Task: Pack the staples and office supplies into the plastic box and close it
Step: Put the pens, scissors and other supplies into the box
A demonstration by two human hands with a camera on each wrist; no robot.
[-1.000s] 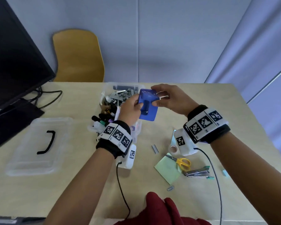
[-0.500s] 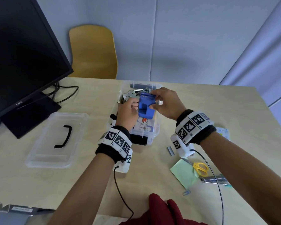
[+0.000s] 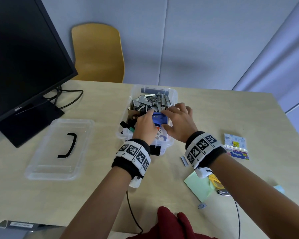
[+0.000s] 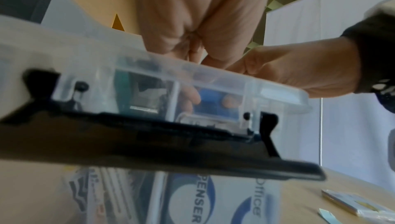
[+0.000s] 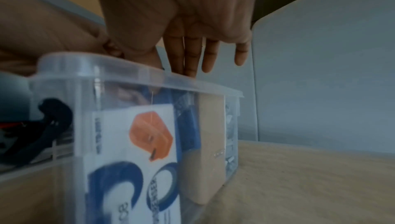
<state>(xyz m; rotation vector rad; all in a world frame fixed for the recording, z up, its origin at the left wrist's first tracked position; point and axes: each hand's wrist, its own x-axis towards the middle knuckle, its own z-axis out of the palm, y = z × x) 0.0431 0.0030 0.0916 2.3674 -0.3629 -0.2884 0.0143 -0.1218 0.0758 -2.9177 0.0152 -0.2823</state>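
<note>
A clear plastic box [image 3: 171, 144] stands open mid-table, with loose staple strips [image 3: 152, 102] heaped at its far end and markers and a printed package nearer me. Both hands are over its middle. My left hand [image 3: 146, 121] reaches into the box and grips a blue plastic dispenser [image 3: 160, 119]. Seen through the near wall in the left wrist view, fingertips lie on the blue dispenser [image 4: 215, 104]. My right hand [image 3: 176, 118] rests straight fingers [image 5: 190, 55] on the dispenser from the right, thumb spread. The box's lid [image 3: 59, 149] with a black handle lies apart on the left.
A monitor [image 3: 24, 57] and its cables fill the left rear, and a yellow chair [image 3: 97, 52] stands behind the table. To the right of the box lie a staple strip [image 3: 185, 161], a printed packet [image 3: 236, 145], green notes [image 3: 198, 185], yellow scissors [image 3: 214, 180] and a paper clip [image 3: 202, 206].
Both hands have brought the blue dispenser down from above the box into it. The right hand's fingers have straightened on top of it.
</note>
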